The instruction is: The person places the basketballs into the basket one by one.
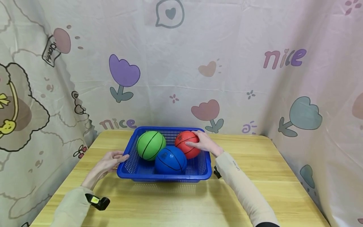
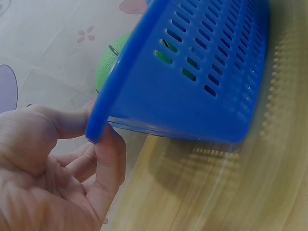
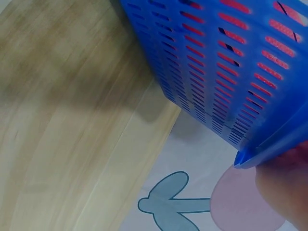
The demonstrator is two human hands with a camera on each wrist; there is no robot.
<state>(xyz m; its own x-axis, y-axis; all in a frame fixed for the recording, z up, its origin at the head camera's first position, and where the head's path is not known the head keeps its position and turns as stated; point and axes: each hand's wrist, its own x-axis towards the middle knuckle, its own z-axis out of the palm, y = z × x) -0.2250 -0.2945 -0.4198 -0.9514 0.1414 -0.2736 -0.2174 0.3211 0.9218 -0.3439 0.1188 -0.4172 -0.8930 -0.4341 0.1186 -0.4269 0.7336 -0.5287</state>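
Note:
A blue plastic basket (image 1: pixel 164 180) with slotted walls holds three small basketballs. The green basketball (image 1: pixel 151 145) lies at the back left, the blue basketball (image 1: pixel 171 160) at the front middle, and the red basketball (image 1: pixel 184 142) at the back right. My left hand (image 1: pixel 109 162) pinches the basket's left rim; the left wrist view shows the thumb and fingers (image 2: pixel 109 163) on either side of it. Over the basket's right side, my right hand (image 1: pixel 206 143) grips the red basketball, thumb in front and fingers over the top. In the right wrist view, the rim hides most of that hand (image 3: pixel 284 185).
Everything stands on a light wooden table (image 1: pixel 244 170). A printed curtain (image 1: pixel 170 63) hangs close behind the basket and along both sides. Each wrist carries a small black camera, the left one (image 1: pixel 97 201) above the table.

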